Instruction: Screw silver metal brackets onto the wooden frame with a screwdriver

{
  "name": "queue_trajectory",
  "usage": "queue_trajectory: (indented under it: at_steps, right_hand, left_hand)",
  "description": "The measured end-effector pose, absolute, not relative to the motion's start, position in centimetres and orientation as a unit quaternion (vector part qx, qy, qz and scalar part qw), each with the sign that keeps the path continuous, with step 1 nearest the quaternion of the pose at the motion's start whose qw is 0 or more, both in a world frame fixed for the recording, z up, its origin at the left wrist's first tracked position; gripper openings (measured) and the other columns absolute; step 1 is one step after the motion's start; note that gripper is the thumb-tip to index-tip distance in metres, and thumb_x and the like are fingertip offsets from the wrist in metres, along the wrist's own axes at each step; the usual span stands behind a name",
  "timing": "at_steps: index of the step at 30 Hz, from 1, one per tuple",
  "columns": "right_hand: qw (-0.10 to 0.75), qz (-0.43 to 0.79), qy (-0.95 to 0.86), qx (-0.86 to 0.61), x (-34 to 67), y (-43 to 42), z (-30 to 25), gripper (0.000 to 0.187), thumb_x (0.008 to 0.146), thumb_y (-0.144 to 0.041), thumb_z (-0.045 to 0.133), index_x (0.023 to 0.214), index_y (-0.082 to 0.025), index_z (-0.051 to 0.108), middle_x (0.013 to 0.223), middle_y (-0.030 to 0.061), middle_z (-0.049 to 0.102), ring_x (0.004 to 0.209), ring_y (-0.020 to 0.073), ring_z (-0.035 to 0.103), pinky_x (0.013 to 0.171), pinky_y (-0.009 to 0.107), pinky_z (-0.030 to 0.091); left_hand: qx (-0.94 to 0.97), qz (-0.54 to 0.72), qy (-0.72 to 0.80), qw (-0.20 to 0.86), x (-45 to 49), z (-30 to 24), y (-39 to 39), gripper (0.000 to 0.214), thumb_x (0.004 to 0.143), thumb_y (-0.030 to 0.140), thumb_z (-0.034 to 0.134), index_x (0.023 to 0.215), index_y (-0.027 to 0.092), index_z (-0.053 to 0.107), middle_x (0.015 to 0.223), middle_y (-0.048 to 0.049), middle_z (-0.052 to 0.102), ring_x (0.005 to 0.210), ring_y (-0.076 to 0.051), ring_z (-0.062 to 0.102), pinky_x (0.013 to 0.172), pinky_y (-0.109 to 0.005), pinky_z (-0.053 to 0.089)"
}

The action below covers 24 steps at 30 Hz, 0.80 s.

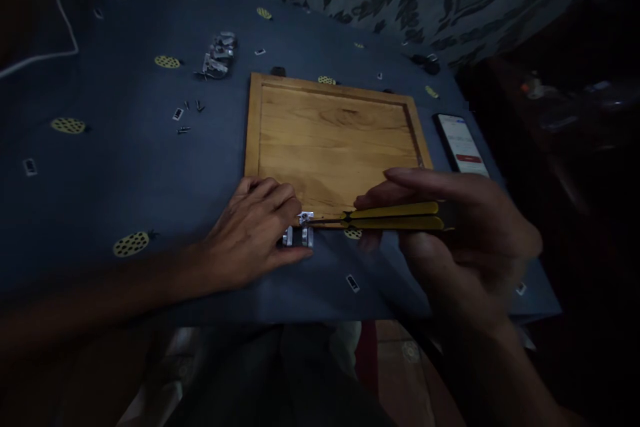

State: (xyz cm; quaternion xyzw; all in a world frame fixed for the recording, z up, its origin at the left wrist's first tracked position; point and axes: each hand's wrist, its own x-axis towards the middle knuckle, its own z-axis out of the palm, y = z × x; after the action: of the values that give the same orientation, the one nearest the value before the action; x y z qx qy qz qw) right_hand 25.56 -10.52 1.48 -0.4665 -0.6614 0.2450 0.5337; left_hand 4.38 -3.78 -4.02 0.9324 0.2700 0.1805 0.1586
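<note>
A wooden panel (330,140) with a raised frame lies flat on the cloth. At its near edge sits a small shiny metal hinge (306,217), partly hidden by my left hand (260,227), whose fingers and thumb close round it and the panel's edge. My right hand (465,240) holds a yellow-and-black screwdriver (393,216) almost level, the handle lying between thumb and fingers. The thin shaft points left, its tip at the hinge; whether it sits in a screw head cannot be made out.
On the blue cloth (100,187), left of the panel, lie several loose screws (184,129). A cluster of metal hinges (220,55) is farther back. A lit phone (461,145) lies on the right, and a white cable (67,17) runs at the far left.
</note>
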Motion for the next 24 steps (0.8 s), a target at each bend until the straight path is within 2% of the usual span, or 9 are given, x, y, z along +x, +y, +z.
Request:
queue_trajectory:
  at_steps: [2,5,10,13,18,21,24]
  right_hand:
    - [0.514,0.240,-0.687,-0.455,25.9,-10.4,1.6,0.026,0.095,-0.034,0.076,0.120,-0.029,0.078,0.104,0.0059,0.080,0.085,0.0245,0.076,0.072,0.043,0.065]
    - [0.503,0.193,-0.710,-0.453,26.1,-10.0,1.8,0.018,0.091,-0.030,0.080,0.108,-0.029,0.081,0.093,0.0051,0.080,0.084,0.0263,0.075,0.068,0.043,0.063]
    - [0.550,0.154,-0.680,-0.460,25.2,-9.6,1.6,0.016,0.081,-0.028,0.089,0.091,-0.027,0.076,0.081,0.0028,0.077,0.074,0.0239,0.073,0.062,0.039,0.062]
    - [0.572,0.200,-0.656,-0.451,24.8,-9.8,1.4,0.015,0.084,-0.026,0.087,0.094,-0.027,0.076,0.081,0.0018,0.077,0.073,0.0222,0.075,0.063,0.037,0.064]
    - [0.544,0.253,-0.657,-0.457,25.6,-10.3,1.6,0.030,0.092,-0.037,0.080,0.121,-0.029,0.078,0.103,0.0053,0.080,0.081,0.0238,0.077,0.069,0.042,0.067]
    - [0.512,0.261,-0.695,-0.431,26.2,-10.1,1.8,0.023,0.094,-0.033,0.077,0.116,-0.029,0.080,0.098,0.0053,0.080,0.086,0.0252,0.076,0.070,0.042,0.065]
    - [0.512,0.196,-0.708,-0.445,26.2,-9.6,1.8,0.016,0.088,-0.028,0.083,0.104,-0.029,0.082,0.090,0.0041,0.079,0.084,0.0248,0.073,0.066,0.040,0.062]
  left_hand:
    - [0.932,0.177,0.273,0.158,4.4,-4.0,-3.8,0.038,0.092,0.049,0.077,0.106,0.015,0.066,0.104,-0.0053,0.069,0.099,-0.026,0.059,0.092,-0.041,0.039]
    - [0.933,0.175,0.272,0.159,4.3,-4.0,-3.8,0.039,0.093,0.049,0.076,0.108,0.015,0.066,0.105,-0.0061,0.069,0.100,-0.026,0.059,0.093,-0.041,0.040]
    - [0.931,0.184,0.269,0.164,4.3,-4.0,-3.7,0.039,0.093,0.050,0.076,0.106,0.015,0.066,0.104,-0.0064,0.068,0.099,-0.027,0.059,0.091,-0.042,0.040]
    - [0.932,0.181,0.269,0.165,4.3,-3.9,-3.7,0.038,0.093,0.049,0.077,0.106,0.015,0.066,0.103,-0.0063,0.068,0.099,-0.027,0.059,0.091,-0.042,0.040]
    - [0.932,0.172,0.271,0.168,4.3,-3.9,-3.7,0.038,0.093,0.048,0.077,0.108,0.014,0.066,0.104,-0.0062,0.068,0.100,-0.027,0.059,0.093,-0.041,0.039]
    - [0.932,0.180,0.268,0.168,4.3,-4.0,-3.7,0.040,0.093,0.050,0.076,0.108,0.014,0.066,0.104,-0.0064,0.068,0.100,-0.027,0.059,0.092,-0.042,0.039]
    - [0.931,0.181,0.271,0.163,4.4,-4.1,-3.8,0.039,0.094,0.051,0.074,0.107,0.015,0.066,0.104,-0.0066,0.068,0.099,-0.027,0.059,0.092,-0.042,0.040]
